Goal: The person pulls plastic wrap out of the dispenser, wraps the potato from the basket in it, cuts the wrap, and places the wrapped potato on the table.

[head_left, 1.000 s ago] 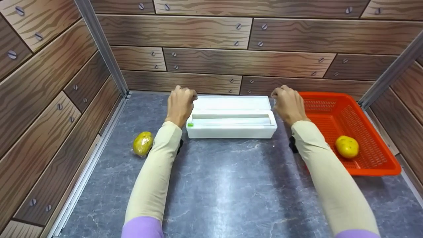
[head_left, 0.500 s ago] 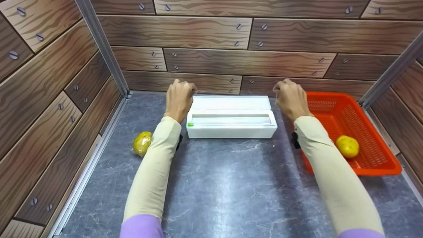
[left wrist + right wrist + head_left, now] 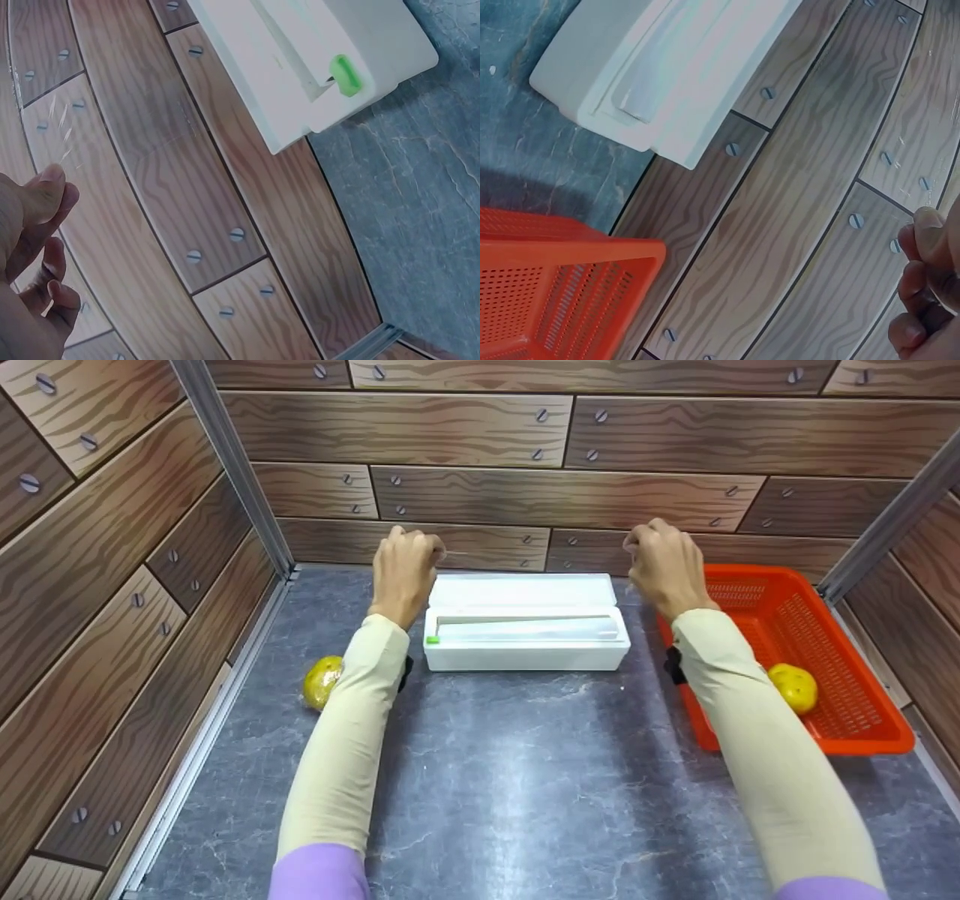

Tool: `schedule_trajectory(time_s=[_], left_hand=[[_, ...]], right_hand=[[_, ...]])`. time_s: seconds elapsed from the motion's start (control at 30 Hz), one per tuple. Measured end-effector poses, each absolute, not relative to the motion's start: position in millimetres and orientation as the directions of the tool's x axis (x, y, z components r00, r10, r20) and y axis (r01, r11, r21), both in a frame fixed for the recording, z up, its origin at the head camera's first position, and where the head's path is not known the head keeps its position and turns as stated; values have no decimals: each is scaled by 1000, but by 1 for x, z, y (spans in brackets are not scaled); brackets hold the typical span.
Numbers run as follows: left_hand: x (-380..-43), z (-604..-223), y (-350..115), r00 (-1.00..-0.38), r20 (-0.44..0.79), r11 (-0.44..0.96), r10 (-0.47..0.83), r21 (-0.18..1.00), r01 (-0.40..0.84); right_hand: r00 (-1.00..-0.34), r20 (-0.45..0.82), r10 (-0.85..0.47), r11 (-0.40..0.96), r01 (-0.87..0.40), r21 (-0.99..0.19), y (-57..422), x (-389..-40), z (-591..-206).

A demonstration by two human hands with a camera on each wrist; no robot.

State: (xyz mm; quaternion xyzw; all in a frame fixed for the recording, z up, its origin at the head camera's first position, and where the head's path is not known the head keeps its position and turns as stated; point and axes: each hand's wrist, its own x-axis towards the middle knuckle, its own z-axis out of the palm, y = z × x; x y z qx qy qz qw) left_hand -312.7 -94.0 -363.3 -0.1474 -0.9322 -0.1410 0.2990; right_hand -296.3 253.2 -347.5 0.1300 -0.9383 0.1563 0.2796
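My left hand pinches one corner of a clear sheet of cling film between thumb and forefinger. The other side of the film is pinched by my right hand. Both hands are raised above and behind a white cling film dispenser box, one off each end. Its lid stands open toward the back, and a film roll lies inside. The nearly invisible film shows in the wrist views as faint creases and glints by the fingertips.
A yellow fruit in shiny wrap lies on the left, partly behind the left sleeve. On the right stands an orange-red plastic basket with another yellow fruit in it. Wood-patterned walls enclose the grey marbled table.
Both hands have risen away from the box toward the back wall, drifting slightly apart with the film. A slanted film edge now shows over the roll; box, basket and fruits stay put.
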Motion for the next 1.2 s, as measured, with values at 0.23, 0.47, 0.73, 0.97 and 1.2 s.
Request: schedule_trajectory(time_s=[0.23, 0.47, 0.73, 0.97, 1.2], left_hand=[[-312, -358, -93, -779, 602, 923, 174, 175, 342], [-310, -352, -93, -780, 604, 921, 166, 188, 341], [-309, -345, -93, -777, 610, 920, 155, 199, 339], [-310, -338, -92, -763, 629, 908, 147, 221, 357], [-307, -328, -93, -777, 613, 900, 142, 246, 359]], right_hand=[[-816, 559, -146, 920, -320, -227, 253, -295, -344], [-811, 567, -147, 922, -320, -219, 254, -294, -338], [-802, 584, -124, 921, -312, -234, 251, -291, -331], [-797, 595, -107, 918, -309, -249, 252, -291, -324], [-793, 602, -93, 918, -303, -256, 252, -290, -315]])
